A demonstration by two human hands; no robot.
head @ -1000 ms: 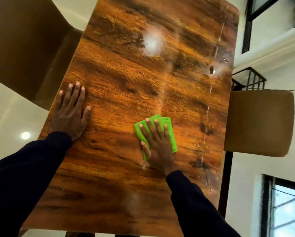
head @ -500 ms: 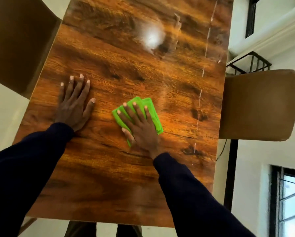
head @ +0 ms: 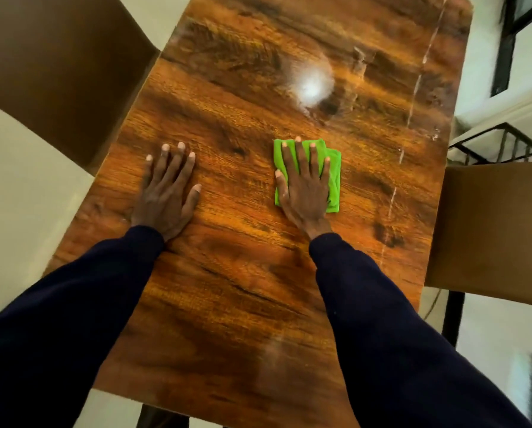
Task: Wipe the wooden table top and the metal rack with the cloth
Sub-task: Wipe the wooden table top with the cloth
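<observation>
**Folded cloth pressed flat under the right hand, mid-surface**

No closed grip is used on the cloth (head: 332, 174). The right hand (head: 305, 193) is laid open on top of it, fingers (head: 298, 159) spread and extended, so that the cloth is pinned by palm pressure rather than clasped. The left hand (head: 166, 193) is likewise open and empty, laid flat on the bare wood, well apart from the cloth, apparently as a brace.

The cloth is bright green and folded into a compact pad, with one layer offset at its right edge. It can be judged light, soft and limp; it would bunch or unfold if pushed from one corner, so it is best held under the whole palm with the fingers spread over the far edge, as seen here. The surface (head: 258, 273) is glossy and strongly reflective, a ceiling light being mirrored on it, so the pad should slide easily. A pale streak is seen running along the right side, seemingly still to be wiped.

The metal rack (head: 499, 143) is seen only in part beyond the right edge, dark and barred; it appears rigid, and a wrapped, pinched hold on the cloth would probably be needed for its bars.

Counted: one cloth, one surface, one rack, two hands, two chairs, the left chair (head: 58, 72) and the right chair (head: 490, 227).
</observation>
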